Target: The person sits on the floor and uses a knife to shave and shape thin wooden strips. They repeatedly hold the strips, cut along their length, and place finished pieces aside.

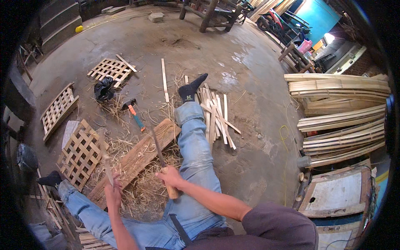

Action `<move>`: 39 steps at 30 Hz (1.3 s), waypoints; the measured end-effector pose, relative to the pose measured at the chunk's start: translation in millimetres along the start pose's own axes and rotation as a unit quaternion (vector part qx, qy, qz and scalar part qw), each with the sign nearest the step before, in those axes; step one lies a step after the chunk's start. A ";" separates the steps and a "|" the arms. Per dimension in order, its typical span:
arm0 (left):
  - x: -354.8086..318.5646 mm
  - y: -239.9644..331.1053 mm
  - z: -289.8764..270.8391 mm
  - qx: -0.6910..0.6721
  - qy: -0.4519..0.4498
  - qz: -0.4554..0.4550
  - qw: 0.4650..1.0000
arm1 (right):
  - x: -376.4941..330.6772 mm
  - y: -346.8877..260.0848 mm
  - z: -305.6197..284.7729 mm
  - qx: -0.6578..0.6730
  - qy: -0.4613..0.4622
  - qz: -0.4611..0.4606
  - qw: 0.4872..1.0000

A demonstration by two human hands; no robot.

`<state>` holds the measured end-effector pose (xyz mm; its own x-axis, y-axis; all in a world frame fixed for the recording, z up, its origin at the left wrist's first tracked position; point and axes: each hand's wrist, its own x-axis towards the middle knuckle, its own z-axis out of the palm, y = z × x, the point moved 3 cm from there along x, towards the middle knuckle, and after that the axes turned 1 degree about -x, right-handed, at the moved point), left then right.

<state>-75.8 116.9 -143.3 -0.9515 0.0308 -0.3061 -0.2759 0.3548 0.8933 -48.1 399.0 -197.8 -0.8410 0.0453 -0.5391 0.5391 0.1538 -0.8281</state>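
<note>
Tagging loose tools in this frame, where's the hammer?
In the head view, left of centre, the hammer lies on the floor between the black bundle and the wooden plank, its head end toward the bundle.

The board (135,163) lies on the floor (258,166) between the legs (196,152), with shavings (146,196) on both sides. The left hand (113,186), with a strip (107,166) in it, is near the board's near end. The knife (159,154) is in the right hand (170,178). Past the board lies the hammer (136,118). The bag (103,89) is left of the hammer, in front of the far panel (112,68). Sticks (214,116) lie right of the right foot (192,87). Big stacks (341,112) sit far right.
</note>
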 end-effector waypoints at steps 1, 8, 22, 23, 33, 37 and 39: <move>-8.5 8.6 -3.1 0.017 -0.066 -0.014 0.998 | -9.6 -8.4 7.4 0.051 -0.006 -0.018 0.999; -85.7 59.6 18.4 -0.017 -0.385 -0.070 0.920 | -55.3 -77.6 50.7 0.227 -0.149 -0.046 0.961; -136.8 48.4 -27.8 -0.247 0.321 0.411 0.817 | -62.7 -63.4 152.3 0.424 -0.212 0.172 0.864; -131.0 52.6 -36.7 -0.314 0.378 0.414 0.766 | -70.5 -71.8 159.9 0.426 -0.208 0.179 0.862; -40.5 24.3 -48.3 -0.218 0.403 0.382 0.802 | -79.5 -25.5 102.7 -0.135 -0.095 0.019 0.986; -35.9 20.3 -38.7 -0.206 0.351 0.373 0.834 | -82.0 -46.7 92.8 -0.102 -0.112 0.044 0.987; -28.9 22.8 -41.6 -0.210 0.368 0.368 0.828 | -78.4 -59.0 93.1 -0.121 -0.117 0.033 0.985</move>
<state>-60.2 85.3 -100.3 -0.6649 -0.5383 0.5178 0.5399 0.1327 0.8312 -9.7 294.5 -121.1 -0.7561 -0.1622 -0.6340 0.5412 0.3898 -0.7451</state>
